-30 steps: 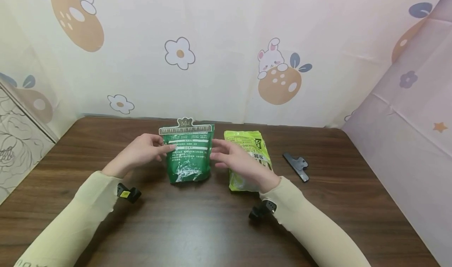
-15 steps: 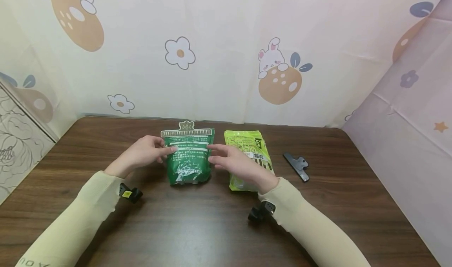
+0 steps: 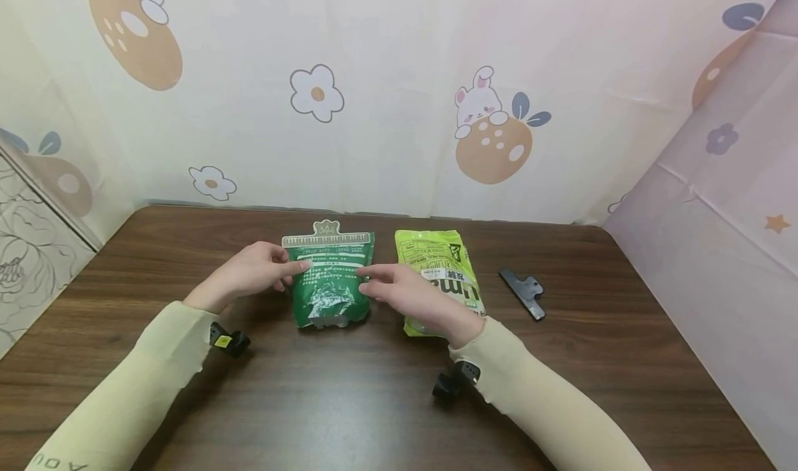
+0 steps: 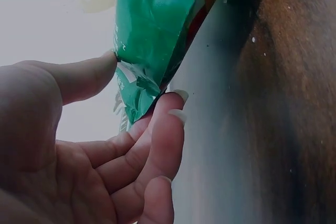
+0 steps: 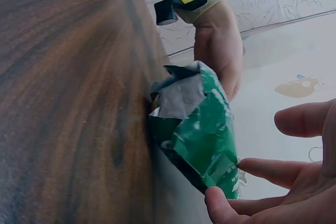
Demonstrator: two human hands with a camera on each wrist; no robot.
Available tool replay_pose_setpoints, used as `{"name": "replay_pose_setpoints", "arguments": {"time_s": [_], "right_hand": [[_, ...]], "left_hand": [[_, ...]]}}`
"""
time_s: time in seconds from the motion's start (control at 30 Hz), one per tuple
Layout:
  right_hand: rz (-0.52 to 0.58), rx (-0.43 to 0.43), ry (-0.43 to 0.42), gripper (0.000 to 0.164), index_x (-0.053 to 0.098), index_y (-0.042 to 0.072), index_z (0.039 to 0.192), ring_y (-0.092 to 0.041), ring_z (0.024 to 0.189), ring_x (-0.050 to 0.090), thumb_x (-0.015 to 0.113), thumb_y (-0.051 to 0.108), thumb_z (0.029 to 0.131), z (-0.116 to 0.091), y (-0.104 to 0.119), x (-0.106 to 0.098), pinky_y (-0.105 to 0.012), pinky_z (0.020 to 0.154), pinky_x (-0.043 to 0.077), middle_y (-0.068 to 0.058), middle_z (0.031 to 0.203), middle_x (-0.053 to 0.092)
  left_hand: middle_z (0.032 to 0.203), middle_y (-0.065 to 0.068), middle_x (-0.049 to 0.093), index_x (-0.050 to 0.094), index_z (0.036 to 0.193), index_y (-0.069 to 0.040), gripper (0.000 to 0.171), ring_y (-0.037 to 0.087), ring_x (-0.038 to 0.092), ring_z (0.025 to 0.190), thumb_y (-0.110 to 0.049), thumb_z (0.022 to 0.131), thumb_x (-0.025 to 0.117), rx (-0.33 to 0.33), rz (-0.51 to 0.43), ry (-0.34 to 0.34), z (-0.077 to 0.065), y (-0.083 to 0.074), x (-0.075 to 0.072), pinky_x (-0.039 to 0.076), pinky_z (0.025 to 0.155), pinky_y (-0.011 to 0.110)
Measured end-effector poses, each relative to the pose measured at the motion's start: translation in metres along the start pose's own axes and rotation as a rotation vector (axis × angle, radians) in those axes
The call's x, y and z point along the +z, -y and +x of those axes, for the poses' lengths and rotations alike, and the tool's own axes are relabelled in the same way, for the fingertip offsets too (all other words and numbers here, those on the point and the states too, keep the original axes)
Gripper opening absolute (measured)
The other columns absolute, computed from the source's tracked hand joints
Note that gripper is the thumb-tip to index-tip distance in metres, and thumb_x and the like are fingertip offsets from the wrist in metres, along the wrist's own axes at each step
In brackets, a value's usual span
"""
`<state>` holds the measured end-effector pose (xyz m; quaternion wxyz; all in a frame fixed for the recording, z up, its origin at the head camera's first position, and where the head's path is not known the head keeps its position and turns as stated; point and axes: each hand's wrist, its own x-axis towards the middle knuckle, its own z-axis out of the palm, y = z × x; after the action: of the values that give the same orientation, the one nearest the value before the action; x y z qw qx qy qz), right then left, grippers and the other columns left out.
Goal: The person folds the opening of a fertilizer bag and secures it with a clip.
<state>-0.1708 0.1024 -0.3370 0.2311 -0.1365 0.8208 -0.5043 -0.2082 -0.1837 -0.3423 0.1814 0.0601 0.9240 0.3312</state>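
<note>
A green printed pouch (image 3: 332,287) lies back on the table, with a wide pale bag clip (image 3: 326,239) across its top edge. My left hand (image 3: 254,270) pinches the pouch's left side, thumb on the front and fingers behind, as the left wrist view shows on the green foil (image 4: 157,19). At the right side is my right hand (image 3: 411,292), its extended fingertips right at the pouch's edge. In the right wrist view its thumb stands apart from the green pouch (image 5: 207,135), whose creased silvery bottom shows.
A yellow-green bag (image 3: 430,248) lies to the right, partly covered by my right hand and forearm. Farther right is a dark bag clip (image 3: 524,294). A patterned curtain (image 3: 386,145) hangs behind the brown wooden table (image 3: 337,395).
The green pouch's top, with its clip, has come down slightly and leans farther back. My right hand has shifted a little left along with the pouch's edge; the left hand keeps its grip.
</note>
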Motion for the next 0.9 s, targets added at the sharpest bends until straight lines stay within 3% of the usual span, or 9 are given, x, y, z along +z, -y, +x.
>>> {"name": "replay_pose_setpoints", "arguments": {"time_s": [0.2,0.47,0.73,0.9], "right_hand": [[0.022,0.014,-0.009,0.041,0.059,0.016,0.139,-0.024,0.12,0.056,0.06,0.026,0.099,0.002,-0.002,0.005,-0.045,0.106,0.039,-0.004,0.141,0.055],[-0.129,-0.003,-0.048,0.044,0.058,0.019,0.14,-0.025,0.131,0.05,0.062,0.029,0.098,0.005,-0.004,0.012,-0.047,0.107,0.038,-0.01,0.138,0.058],[-0.33,-0.05,0.01,0.056,0.045,0.02,0.151,-0.02,0.129,0.052,0.059,0.036,0.099,0.004,-0.005,0.015,-0.043,0.106,0.04,-0.009,0.14,0.057],[-0.368,-0.062,0.014,0.058,0.042,0.021,0.152,-0.021,0.129,0.052,0.059,0.037,0.099,0.003,-0.004,0.016,-0.043,0.106,0.04,-0.009,0.14,0.057]], "left_hand": [[0.084,0.004,0.067,0.061,0.09,-0.007,0.054,0.02,0.063,0.079,-0.061,0.092,0.06,-0.02,0.009,0.018,0.001,0.001,0.001,0.043,0.072,0.035],[0.081,0.004,0.066,0.063,0.093,-0.007,0.056,0.021,0.06,0.081,-0.063,0.092,0.059,-0.043,0.012,0.04,0.002,0.003,0.001,0.042,0.076,0.037],[0.08,0.003,0.065,0.065,0.092,-0.008,0.054,0.02,0.061,0.079,-0.061,0.094,0.057,-0.031,0.013,0.057,0.006,0.01,0.002,0.043,0.077,0.037],[0.08,0.003,0.065,0.066,0.093,-0.007,0.054,0.019,0.062,0.078,-0.06,0.095,0.056,-0.028,0.002,0.071,0.007,0.012,0.002,0.044,0.077,0.037]]}}
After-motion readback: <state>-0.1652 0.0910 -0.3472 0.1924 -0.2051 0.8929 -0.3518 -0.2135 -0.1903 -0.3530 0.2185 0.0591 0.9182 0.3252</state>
